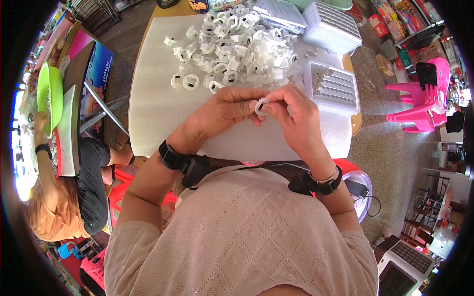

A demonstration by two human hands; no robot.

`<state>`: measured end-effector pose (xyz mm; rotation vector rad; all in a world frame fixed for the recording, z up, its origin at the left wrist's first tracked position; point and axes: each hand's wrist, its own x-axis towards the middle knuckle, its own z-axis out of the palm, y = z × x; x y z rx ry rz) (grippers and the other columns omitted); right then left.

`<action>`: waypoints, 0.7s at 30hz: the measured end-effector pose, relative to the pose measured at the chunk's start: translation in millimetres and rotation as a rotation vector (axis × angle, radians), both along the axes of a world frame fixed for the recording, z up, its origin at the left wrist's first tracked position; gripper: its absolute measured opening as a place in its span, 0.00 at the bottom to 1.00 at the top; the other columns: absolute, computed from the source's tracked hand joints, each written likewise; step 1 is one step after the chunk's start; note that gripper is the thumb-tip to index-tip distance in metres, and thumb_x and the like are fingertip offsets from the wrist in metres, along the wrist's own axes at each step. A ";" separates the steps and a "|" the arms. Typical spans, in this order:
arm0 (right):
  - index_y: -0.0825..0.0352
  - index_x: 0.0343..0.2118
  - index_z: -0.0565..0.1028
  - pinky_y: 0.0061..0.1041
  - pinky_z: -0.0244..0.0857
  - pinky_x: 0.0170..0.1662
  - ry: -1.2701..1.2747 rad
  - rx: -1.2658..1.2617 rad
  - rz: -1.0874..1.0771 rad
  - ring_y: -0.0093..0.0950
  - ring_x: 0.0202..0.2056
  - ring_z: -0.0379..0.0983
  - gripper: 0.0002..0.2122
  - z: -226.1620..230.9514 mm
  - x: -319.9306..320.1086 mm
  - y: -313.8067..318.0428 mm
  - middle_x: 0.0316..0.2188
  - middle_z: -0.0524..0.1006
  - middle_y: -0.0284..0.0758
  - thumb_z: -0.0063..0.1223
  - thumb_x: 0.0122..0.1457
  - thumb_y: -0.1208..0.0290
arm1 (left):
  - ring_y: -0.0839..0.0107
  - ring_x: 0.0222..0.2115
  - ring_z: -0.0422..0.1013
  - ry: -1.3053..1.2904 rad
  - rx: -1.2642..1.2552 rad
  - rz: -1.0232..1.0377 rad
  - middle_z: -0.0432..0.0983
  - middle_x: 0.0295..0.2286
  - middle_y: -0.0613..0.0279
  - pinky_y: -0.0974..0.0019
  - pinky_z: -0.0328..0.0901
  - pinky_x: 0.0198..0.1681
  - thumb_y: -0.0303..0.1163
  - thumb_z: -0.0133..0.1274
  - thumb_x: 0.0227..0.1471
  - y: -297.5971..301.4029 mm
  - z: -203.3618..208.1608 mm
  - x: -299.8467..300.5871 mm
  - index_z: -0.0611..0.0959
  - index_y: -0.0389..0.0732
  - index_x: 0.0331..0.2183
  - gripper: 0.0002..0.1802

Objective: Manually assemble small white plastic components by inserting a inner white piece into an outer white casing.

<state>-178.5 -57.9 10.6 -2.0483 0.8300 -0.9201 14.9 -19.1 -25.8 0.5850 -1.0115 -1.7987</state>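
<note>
Tabletop (160, 84) brightly lit; glare (blown white) far left; lines bow near rim.

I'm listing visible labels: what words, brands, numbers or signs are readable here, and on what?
Blue panel at left: pale lettering, left unquoted.
Dark package, top: bright lettering, left unquoted.
Packages, upper right: too small and blurred to read.
White ring, nearest white tray: no readable text.
</note>
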 end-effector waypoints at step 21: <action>0.68 0.36 0.72 0.35 0.63 0.38 0.154 -0.578 -0.062 0.37 0.33 0.70 0.11 5.6 13.8 -0.2 0.31 0.73 0.38 0.54 0.46 0.78 | 0.74 0.39 0.71 0.006 0.186 0.165 0.74 0.38 0.61 0.69 0.67 0.42 0.31 0.52 0.57 0.6 -1.7 -2.8 0.74 0.33 0.48 0.19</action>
